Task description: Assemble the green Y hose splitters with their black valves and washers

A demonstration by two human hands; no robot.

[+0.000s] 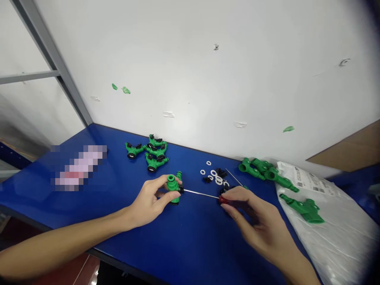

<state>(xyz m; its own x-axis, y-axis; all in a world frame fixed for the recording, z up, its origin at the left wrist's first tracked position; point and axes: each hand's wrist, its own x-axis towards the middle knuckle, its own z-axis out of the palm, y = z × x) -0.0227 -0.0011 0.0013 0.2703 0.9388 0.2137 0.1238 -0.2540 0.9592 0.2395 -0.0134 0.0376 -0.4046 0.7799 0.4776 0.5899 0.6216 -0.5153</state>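
My left hand is closed around a green Y-shaped hose splitter, held just over the blue table. Between the fingertips of my right hand is the red handle of a screwdriver. Its thin metal shaft points left, and the tip meets a small black part on the splitter's side; whether it sits in a screw cannot be made out. Beyond my right hand lie white ring washers and small black pieces. A second thin metal shaft rests there, its other end partly hidden.
Several green splitters with black fittings stand at the back left of the blue table. Plain green splitter bodies lie at the right, one on a clear plastic bag. A white wall rises behind. At left is a pixelated patch.
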